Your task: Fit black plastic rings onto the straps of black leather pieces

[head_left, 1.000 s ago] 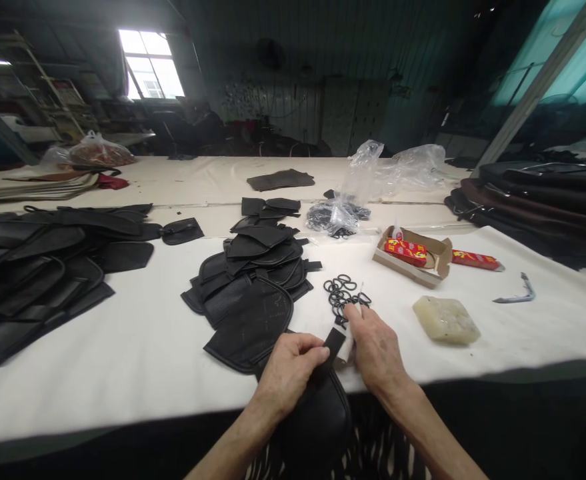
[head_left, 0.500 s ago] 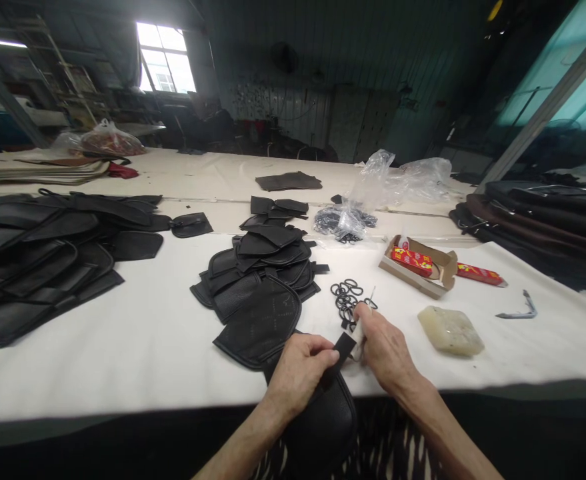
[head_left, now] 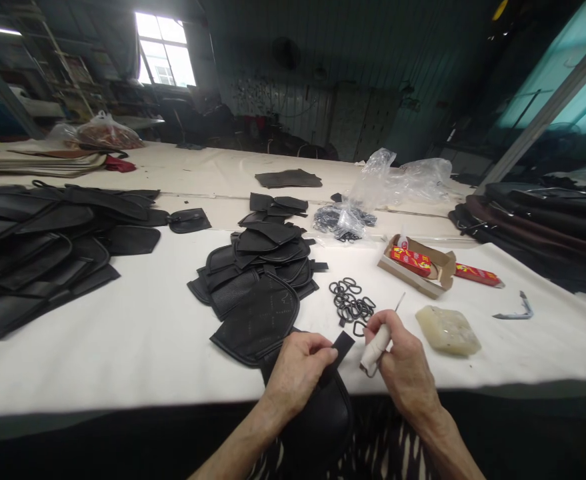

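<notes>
My left hand [head_left: 300,367] is closed, pinching the black strap [head_left: 343,344] of a black leather piece [head_left: 323,417] that hangs over the table's front edge. In my right hand [head_left: 405,363] is an awl [head_left: 377,348] with a pale wrapped handle, its thin metal point sticking up past my fingers. A black D-ring [head_left: 359,329] is at the fingertips of that hand; whether they grip it, I cannot tell. Just beyond lies a loose heap of black metal rings [head_left: 349,301]. Left of my hands, similar black leather pieces [head_left: 257,313] overlap in a pile.
Another heap of black pieces [head_left: 33,260] covers the left side. At right are a yellowish translucent block [head_left: 447,330], a cardboard box [head_left: 423,285] with red packets, and a bent metal tool [head_left: 517,310]. Clear plastic bags [head_left: 397,180] lie farther back.
My right hand has drawn right and toward me from the rings, with the awl now showing more fully. One D-ring now sits by its fingertips. My left hand stays on the strap.
</notes>
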Available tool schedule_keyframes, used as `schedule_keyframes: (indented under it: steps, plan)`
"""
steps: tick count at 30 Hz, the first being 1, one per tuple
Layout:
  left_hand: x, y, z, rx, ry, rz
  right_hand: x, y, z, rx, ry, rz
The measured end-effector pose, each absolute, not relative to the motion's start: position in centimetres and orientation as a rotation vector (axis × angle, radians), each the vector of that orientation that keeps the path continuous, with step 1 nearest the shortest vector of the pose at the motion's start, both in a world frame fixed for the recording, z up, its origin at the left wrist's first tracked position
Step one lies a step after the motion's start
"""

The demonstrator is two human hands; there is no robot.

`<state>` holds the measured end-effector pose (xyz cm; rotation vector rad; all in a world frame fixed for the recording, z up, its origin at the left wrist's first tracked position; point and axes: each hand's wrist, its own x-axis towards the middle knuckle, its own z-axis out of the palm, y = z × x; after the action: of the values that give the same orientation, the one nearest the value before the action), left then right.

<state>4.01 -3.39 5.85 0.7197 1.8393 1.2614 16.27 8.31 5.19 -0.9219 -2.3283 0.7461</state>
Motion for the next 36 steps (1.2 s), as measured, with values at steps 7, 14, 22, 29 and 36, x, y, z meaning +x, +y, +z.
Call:
schedule_keyframes:
  steps: [7,14,22,29,36]
  plan:
    - [4.4,-3.5,5.3,0.795,1.923,1.275,16.0,6.3,5.3,-0.603,-2.373,0.492]
    - [4.9,-3.4,4.5,0.932,2.077,1.248,15.8,6.0,5.2,-0.430,-2.432,0.225]
    - [5.9,-4.1,4.0,1.146,2.196,1.309,15.2,6.0,4.8,-0.388,-2.497,0.227]
    - [5.7,-4.2,4.2,1.005,2.087,1.391,15.2,4.6,4.9,-0.302,-2.574,0.187]
    - [5.1,-4.6,4.4,0.761,1.817,1.418,15.4,4.7,4.6,-0.369,-2.469,0.425]
